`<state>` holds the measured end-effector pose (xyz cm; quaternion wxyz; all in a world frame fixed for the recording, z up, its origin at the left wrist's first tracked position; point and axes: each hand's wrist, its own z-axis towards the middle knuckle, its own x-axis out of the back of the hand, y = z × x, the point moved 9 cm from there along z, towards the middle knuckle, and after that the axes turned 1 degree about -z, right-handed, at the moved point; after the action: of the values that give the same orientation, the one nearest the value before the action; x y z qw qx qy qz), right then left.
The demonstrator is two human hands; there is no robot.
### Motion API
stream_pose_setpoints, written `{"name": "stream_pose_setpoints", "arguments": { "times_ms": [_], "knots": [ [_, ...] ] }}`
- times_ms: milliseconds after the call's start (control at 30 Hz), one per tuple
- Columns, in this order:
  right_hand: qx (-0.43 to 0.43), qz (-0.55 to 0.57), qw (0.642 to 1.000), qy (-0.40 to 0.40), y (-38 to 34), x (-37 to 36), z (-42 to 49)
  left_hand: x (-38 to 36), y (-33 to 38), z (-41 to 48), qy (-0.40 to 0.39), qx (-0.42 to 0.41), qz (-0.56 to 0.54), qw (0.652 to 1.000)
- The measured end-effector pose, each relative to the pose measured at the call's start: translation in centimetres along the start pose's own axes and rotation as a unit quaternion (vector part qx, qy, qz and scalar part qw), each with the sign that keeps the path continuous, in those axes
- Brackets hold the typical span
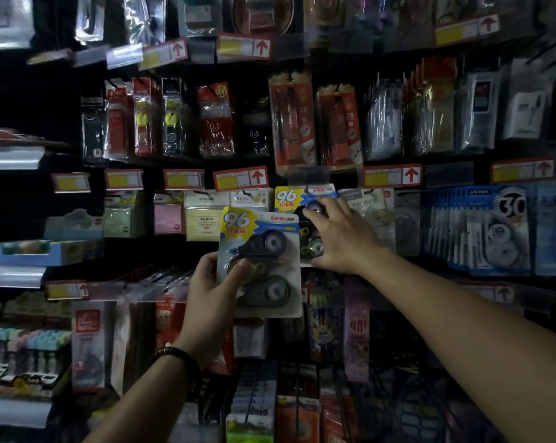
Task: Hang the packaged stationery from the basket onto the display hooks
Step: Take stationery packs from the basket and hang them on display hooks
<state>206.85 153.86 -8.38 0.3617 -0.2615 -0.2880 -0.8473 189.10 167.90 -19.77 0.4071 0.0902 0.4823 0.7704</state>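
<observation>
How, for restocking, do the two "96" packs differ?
The front pack, gripped by the left hand, tilts off the rack; the rear pack sits upright at the rack under the right hand. The front pack shows nearly whole; the rear pack is partly covered. Both have yellow-blue "96" headers.

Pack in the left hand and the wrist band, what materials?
Blue-and-yellow correction tape blister pack gripped by the left hand: printed card backing, glossy; clear moulded plastic bubble, going by glare over the tape bodies. Dark beaded wristband: looks like matte wood or stone beads; too dim to tell.
</observation>
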Motion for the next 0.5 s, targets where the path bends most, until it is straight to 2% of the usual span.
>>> {"name": "stream_pose_setpoints", "arguments": {
  "times_ms": [200, 300, 400, 500],
  "knots": [
    [-0.015, 0.038, 0.999, 0.001, 0.7, -0.4, -0.8, -0.1, -1.8, 0.2, 0.01, 0.031, -0.019, 0.999],
    [0.001, 0.119, 0.99, 0.077, 0.6, 1.7, -2.9, -0.9, -1.8, -0.2, 0.011, 0.033, -0.03, 0.999],
    [0.058, 0.192, 0.97, 0.135, -0.4, 3.6, -5.6, -2.4, -1.4, -0.6, -0.003, 0.027, -0.047, 0.999],
    [0.107, 0.173, 0.976, 0.075, -2.1, 3.0, -7.4, -4.2, -1.3, -1.1, -0.025, 0.03, -0.056, 0.998]
  ]
}}
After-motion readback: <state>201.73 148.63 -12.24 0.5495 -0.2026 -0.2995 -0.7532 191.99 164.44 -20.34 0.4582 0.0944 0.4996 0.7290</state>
